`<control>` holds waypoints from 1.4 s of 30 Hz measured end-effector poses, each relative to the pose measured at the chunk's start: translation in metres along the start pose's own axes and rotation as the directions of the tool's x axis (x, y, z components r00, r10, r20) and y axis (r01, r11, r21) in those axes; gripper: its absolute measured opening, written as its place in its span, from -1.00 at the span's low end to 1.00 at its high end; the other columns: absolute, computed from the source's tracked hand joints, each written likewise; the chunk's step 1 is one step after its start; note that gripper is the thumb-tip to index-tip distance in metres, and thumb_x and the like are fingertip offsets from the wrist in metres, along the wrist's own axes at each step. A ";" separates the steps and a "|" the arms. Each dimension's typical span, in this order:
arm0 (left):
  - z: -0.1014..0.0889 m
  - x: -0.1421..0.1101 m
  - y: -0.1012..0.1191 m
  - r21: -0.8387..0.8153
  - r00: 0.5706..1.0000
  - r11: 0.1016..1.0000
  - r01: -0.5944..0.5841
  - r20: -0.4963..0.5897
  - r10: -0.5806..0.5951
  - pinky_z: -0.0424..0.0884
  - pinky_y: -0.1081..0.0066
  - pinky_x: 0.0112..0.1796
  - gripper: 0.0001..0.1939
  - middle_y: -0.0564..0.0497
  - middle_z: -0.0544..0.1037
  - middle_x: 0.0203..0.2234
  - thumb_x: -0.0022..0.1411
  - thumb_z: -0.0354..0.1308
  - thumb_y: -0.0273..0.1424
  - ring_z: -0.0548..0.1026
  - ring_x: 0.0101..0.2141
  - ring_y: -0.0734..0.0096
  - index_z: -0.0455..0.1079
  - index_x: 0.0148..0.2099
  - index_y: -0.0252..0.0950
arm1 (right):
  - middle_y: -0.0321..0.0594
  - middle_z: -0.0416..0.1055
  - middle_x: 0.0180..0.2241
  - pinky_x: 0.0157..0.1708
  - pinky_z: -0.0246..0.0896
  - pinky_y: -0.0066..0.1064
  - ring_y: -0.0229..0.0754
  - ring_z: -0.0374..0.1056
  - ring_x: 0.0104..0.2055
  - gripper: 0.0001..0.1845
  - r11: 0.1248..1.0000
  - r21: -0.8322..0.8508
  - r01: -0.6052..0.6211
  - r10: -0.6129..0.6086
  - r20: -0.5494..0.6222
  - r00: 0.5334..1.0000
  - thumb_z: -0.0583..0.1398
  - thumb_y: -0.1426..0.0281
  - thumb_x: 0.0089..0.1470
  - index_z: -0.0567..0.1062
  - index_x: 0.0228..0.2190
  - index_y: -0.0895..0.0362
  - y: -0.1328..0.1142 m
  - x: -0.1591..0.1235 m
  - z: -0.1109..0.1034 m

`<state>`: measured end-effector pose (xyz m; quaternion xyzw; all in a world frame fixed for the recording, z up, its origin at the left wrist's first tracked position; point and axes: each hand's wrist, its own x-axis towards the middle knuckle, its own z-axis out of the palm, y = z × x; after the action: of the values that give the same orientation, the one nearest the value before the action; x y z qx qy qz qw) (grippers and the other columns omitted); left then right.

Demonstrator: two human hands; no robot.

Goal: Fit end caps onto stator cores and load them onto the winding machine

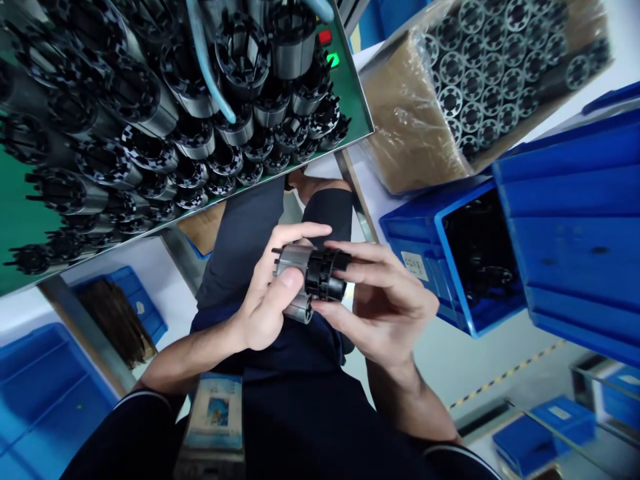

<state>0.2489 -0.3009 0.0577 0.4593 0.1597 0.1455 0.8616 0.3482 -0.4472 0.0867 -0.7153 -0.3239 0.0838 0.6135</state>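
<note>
From here the person wears a dark navy short-sleeved shirt (310, 427), its sleeves (145, 433) edged with a thin white stripe (143, 395), over charcoal-grey trousers (240, 247); the left hand (260, 300) and right hand (385, 300) are bare.

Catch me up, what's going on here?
A person holds a cylindrical part of metal and black plastic in both hands: the left hand is on the metal end, the right hand on the black end. Rows of similar parts stand on a green board ahead. To the right sit a blue crate of black parts and a plastic-wrapped box of metal rings.
</note>
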 end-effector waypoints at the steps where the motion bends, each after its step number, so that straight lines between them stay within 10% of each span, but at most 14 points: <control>1: -0.001 0.000 -0.001 0.017 0.999 0.999 -0.037 0.022 0.036 0.61 0.21 -0.04 -0.49 -0.11 0.62 -0.06 0.79 0.13 0.03 0.62 -0.14 0.14 0.64 0.49 -0.05 | -0.14 0.80 0.18 0.11 0.84 0.01 0.11 0.79 0.17 -0.53 1.000 -0.007 -0.011 0.011 -0.005 1.000 0.65 0.36 0.29 0.82 0.17 -0.15 -0.001 -0.001 -0.001; 6: -0.002 0.001 -0.002 0.102 0.986 0.983 -0.154 0.077 0.147 0.62 0.16 0.00 -0.48 -0.16 0.68 0.10 0.78 0.09 -0.02 0.64 -0.05 0.07 0.65 0.50 -0.08 | -0.15 0.79 0.15 0.15 0.85 -0.04 0.07 0.80 0.16 -0.49 1.000 0.022 -0.014 0.014 -0.007 1.000 0.63 0.29 0.33 0.72 0.23 -0.13 -0.004 -0.006 -0.004; 15: -0.006 0.001 0.012 0.143 0.980 0.990 0.008 0.197 -0.037 0.62 0.13 -0.10 -0.43 -0.10 0.67 -0.17 0.74 0.16 0.10 0.59 -0.25 0.12 0.63 0.47 -0.11 | -0.12 0.84 0.16 0.02 0.85 0.06 0.19 0.83 0.10 -0.13 0.988 -0.074 0.134 -0.124 0.128 0.984 0.66 0.54 0.13 0.75 0.42 -0.10 -0.013 0.003 -0.028; 24: 0.011 0.006 0.014 -0.097 0.958 0.971 0.220 0.211 -0.196 0.65 0.19 -0.22 -0.39 -0.07 0.67 -0.24 0.58 0.43 0.19 0.68 -0.33 0.17 0.55 0.31 -0.17 | -0.08 0.81 0.08 -0.02 0.84 -0.04 0.14 0.80 0.07 -0.31 0.994 -0.005 0.114 -0.114 -0.005 0.994 0.67 0.28 0.21 0.75 0.32 -0.02 -0.005 -0.004 -0.016; 31: 0.016 0.029 0.011 -0.368 0.967 0.901 0.230 -0.014 -0.253 0.40 0.41 -0.49 -0.50 0.16 0.45 -0.46 0.52 0.38 0.14 0.43 -0.59 0.43 0.41 0.05 -0.16 | -0.07 0.77 0.21 -0.08 0.85 -0.15 0.09 0.76 0.20 -0.32 0.987 0.045 0.153 -0.154 0.012 0.988 0.58 0.35 0.33 0.70 0.41 -0.09 -0.003 -0.004 -0.022; 38: 0.024 0.027 0.019 -0.217 0.964 0.966 0.139 -0.193 -0.183 0.69 0.24 -0.16 -0.45 -0.06 0.69 -0.14 0.57 0.38 0.21 0.79 -0.11 0.09 0.49 0.15 -0.15 | -0.08 0.82 0.13 0.09 0.81 0.07 0.13 0.78 0.08 -0.64 0.996 -0.005 0.090 -0.090 -0.059 0.994 0.59 0.27 0.29 0.68 0.04 -0.08 0.004 -0.017 0.011; 42: 0.020 0.023 0.017 -0.129 0.972 0.987 0.095 -0.203 -0.120 0.68 0.17 -0.05 -0.46 -0.07 0.69 -0.15 0.55 0.44 0.19 0.73 -0.10 0.11 0.55 0.18 -0.15 | -0.08 0.82 0.20 0.10 0.78 0.15 0.21 0.78 0.13 -0.47 0.998 -0.058 0.029 -0.025 0.066 0.998 0.61 0.33 0.25 0.76 0.21 -0.10 0.003 -0.016 0.001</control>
<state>0.2764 -0.2976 0.0798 0.3803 0.2656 0.1553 0.8722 0.3362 -0.4555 0.0792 -0.7254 -0.3557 0.0892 0.5825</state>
